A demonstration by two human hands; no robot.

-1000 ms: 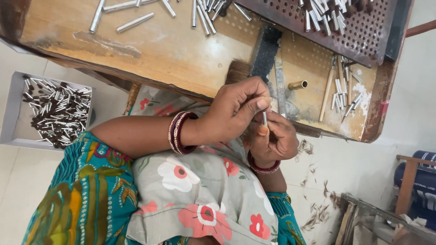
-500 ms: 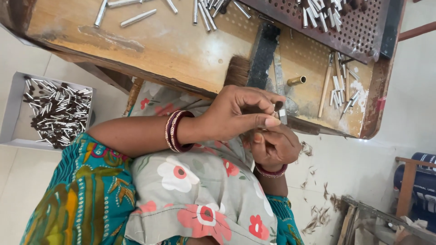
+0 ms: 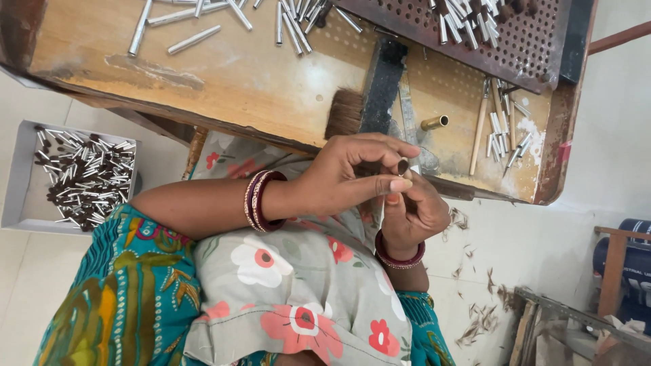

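A grey box (image 3: 20,196) full of little metal tubes sat on the floor at the left. A dark blue can (image 3: 634,261) with a label stood far right.

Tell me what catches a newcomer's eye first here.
Mid-frame, the left hand pinches a small silver metal tube against the right hand. Above them, a worn wooden workbench carries scattered silver tubes. A white tray of more tubes sits at left.

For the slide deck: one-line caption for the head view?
Both hands, left and right, pinch a small metal tube beside a wooden workbench.
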